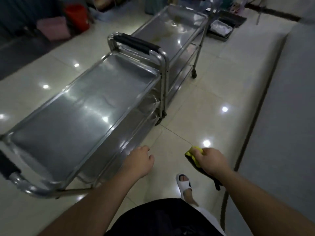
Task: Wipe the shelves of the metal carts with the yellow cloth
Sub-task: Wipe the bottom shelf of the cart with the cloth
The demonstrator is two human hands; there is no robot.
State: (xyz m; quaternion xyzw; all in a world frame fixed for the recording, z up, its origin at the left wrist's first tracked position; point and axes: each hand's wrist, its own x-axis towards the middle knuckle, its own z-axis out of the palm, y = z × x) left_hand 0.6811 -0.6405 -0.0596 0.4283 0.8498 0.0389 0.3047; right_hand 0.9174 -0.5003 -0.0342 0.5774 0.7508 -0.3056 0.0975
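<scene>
Right now the right hand (210, 161) clamps the yellow cloth (193, 155) — its grip tight — beside the cart (71, 116).

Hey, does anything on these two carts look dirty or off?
Yes. The far cart has yellowish-brown smears on its top shelf, unlike the clean near cart. The yellow cloth is bunched in the right hand.

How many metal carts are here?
2: the near cart stands by the left hand; the far cart stands end to end beyond it. Others may be out of view.

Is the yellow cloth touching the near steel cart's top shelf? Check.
No, the yellow cloth is bunched in the right hand, above the floor.
</scene>
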